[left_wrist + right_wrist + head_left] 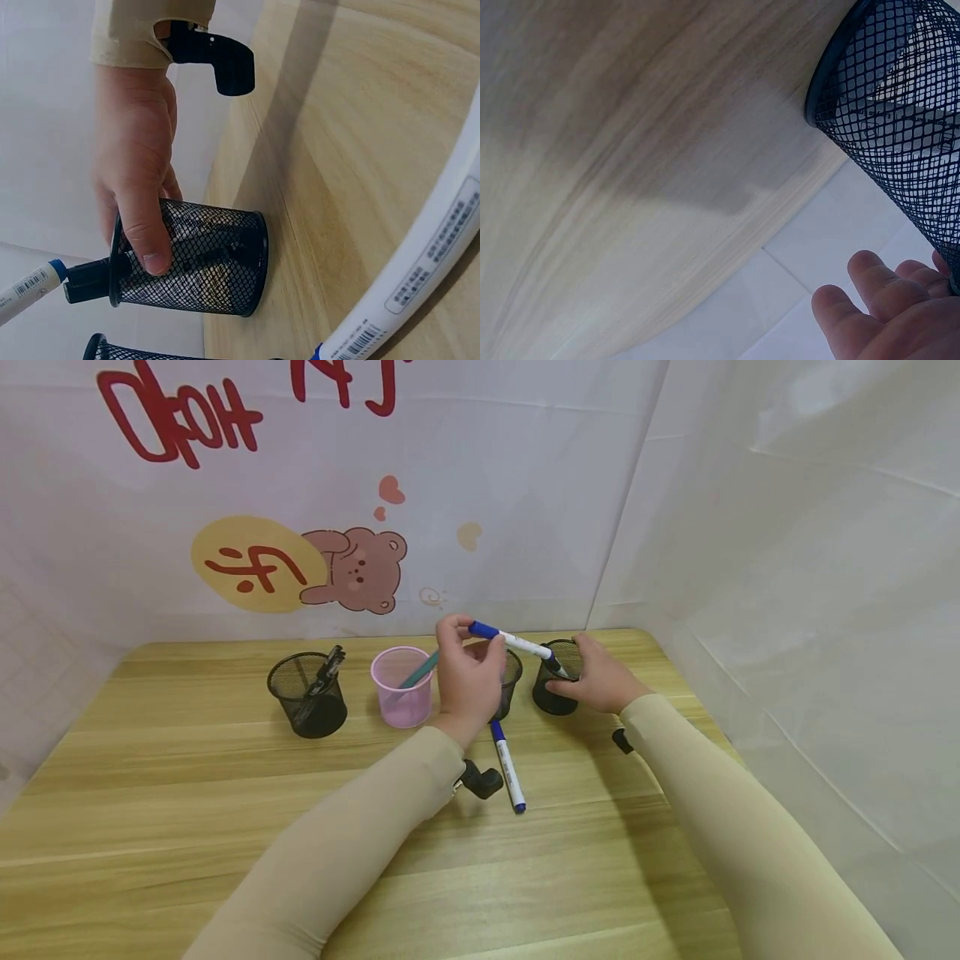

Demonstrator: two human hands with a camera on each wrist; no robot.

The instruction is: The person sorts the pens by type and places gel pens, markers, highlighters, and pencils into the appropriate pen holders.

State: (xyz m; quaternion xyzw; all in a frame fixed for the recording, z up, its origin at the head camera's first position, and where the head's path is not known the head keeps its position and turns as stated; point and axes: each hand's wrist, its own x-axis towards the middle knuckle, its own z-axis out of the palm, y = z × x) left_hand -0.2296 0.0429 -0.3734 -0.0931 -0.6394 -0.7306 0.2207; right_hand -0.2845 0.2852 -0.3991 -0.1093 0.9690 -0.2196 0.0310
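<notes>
My left hand pinches a white marker with a blue cap, held slanting with its lower end at the mouth of the rightmost black mesh pen cup. Black-capped markers stick out of that cup, right beside the held marker's end in the left wrist view. My right hand grips the cup near its rim, thumb on the near wall and fingers round the other side. Below the left hand, another blue-capped white marker lies on the table. The left hand partly hides a second black mesh cup.
Left of my hand stands a pink mesh cup with a teal stick-like item in it. Further left, a black mesh cup holds black items. A printed white sheet hangs behind the wooden table.
</notes>
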